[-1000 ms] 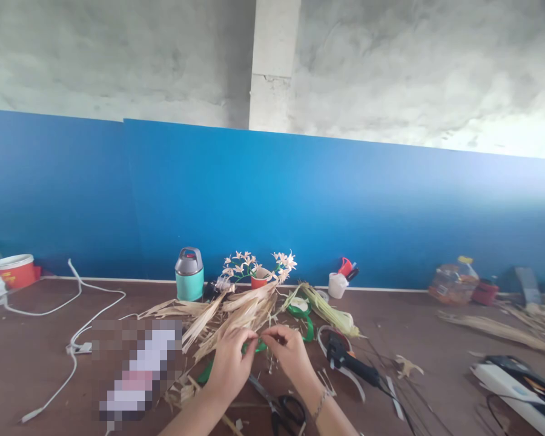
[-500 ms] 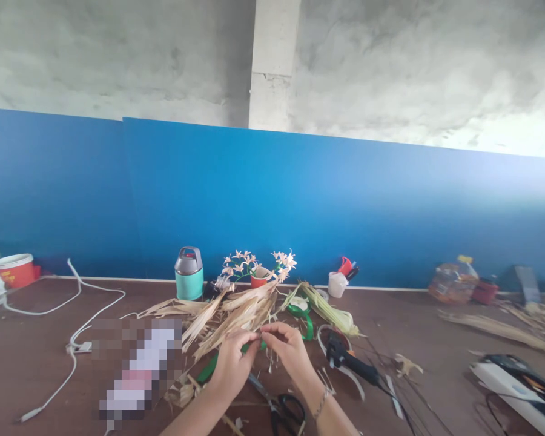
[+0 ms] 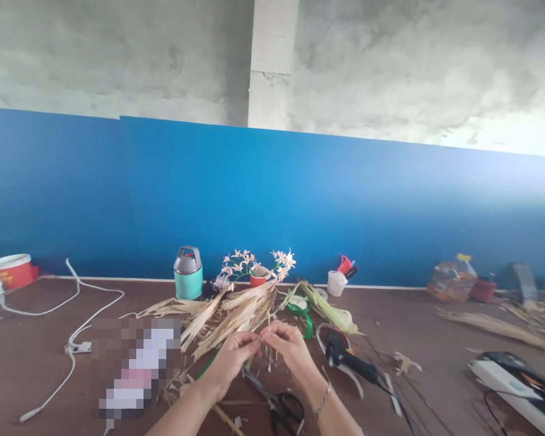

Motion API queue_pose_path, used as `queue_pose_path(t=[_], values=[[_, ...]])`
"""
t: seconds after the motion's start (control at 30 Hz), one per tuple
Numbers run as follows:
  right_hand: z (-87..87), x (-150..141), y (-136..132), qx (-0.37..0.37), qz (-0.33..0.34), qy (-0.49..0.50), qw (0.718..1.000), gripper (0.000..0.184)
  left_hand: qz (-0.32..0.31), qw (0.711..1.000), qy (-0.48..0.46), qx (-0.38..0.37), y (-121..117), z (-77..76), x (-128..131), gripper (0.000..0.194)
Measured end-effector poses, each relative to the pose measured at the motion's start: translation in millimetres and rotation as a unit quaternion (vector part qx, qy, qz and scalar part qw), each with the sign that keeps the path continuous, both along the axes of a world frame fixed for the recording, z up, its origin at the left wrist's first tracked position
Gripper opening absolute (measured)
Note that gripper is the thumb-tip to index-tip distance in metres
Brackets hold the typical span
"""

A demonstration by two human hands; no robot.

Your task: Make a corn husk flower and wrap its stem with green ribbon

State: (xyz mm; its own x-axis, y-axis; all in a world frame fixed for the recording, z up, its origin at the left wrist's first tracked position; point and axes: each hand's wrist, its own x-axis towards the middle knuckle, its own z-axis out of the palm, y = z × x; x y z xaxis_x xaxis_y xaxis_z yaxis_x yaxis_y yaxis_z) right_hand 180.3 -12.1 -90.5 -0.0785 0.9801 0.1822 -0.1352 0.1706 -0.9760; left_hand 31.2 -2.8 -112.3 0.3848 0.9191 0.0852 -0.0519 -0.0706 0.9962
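My left hand (image 3: 231, 358) and my right hand (image 3: 287, 347) meet fingertip to fingertip over the brown table (image 3: 36, 357), pinching a small pale straw piece between them; a green ribbon strip (image 3: 205, 367) trails down-left from under my left hand. Just beyond lies a pile of dried husk strips (image 3: 229, 312). Black-handled scissors (image 3: 279, 402) lie under my wrists. A black glue gun (image 3: 347, 360) rests right of my right hand.
A teal flask (image 3: 188, 274), a red pot of straw flowers (image 3: 258, 269), a green tape roll (image 3: 300, 307) and a white cup (image 3: 336, 283) stand along the blue wall. White cables (image 3: 79, 321) run at left, a red-and-white tub (image 3: 11, 270) far left, more husks (image 3: 504, 327) at right.
My left hand has turned and dropped a little, so the green ribbon at the fingertips is now mostly hidden. Both hands stay together in the same spot.
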Motion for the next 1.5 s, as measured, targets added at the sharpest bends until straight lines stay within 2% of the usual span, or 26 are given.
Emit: queue_pose_path(t=[0.13,0.27,0.37,0.47,0.63,0.73,0.9,1.2,1.4,1.5], values=[[-3.0,0,1,0.001,-0.026,-0.018,0.999,0.031,0.017,1.0,0.006,0.008,-1,4.2,4,0.027],[-8.9,0,4,0.006,-0.063,-0.041,0.997,0.031,0.089,0.99,0.082,0.078,-3,4.2,7,0.021],[-11.1,0,4,0.016,-0.086,-0.047,0.995,0.031,0.123,0.977,0.128,0.12,-4,3.0,7,0.025],[-10.1,-1,4,0.015,-0.091,-0.051,0.994,0.029,0.122,0.976,0.129,0.127,-4,2.4,7,0.029],[-9.2,-1,4,0.042,-0.049,-0.075,0.995,0.023,0.097,0.983,0.11,0.115,-1,-0.5,6,0.034],[-12.0,-1,5,0.06,-0.065,-0.088,0.992,0.028,0.086,0.983,0.112,0.117,0,-1.6,6,0.035],[-13.0,-4,4,0.044,-0.097,-0.096,0.99,0.031,0.083,0.978,0.136,0.134,-1,-0.9,6,0.027],[-13.1,-5,2,0.041,-0.15,-0.106,0.982,0.038,0.121,0.956,0.188,0.188,-3,1.2,4,0.016],[-13.6,-1,5,0.057,-0.097,-0.119,0.987,0.033,0.11,0.967,0.175,0.15,-2,0.8,4,0.025],[-12.9,0,6,0.047,-0.122,-0.117,0.985,0.038,0.107,0.964,0.179,0.162,-1,0.1,3,0.024]])
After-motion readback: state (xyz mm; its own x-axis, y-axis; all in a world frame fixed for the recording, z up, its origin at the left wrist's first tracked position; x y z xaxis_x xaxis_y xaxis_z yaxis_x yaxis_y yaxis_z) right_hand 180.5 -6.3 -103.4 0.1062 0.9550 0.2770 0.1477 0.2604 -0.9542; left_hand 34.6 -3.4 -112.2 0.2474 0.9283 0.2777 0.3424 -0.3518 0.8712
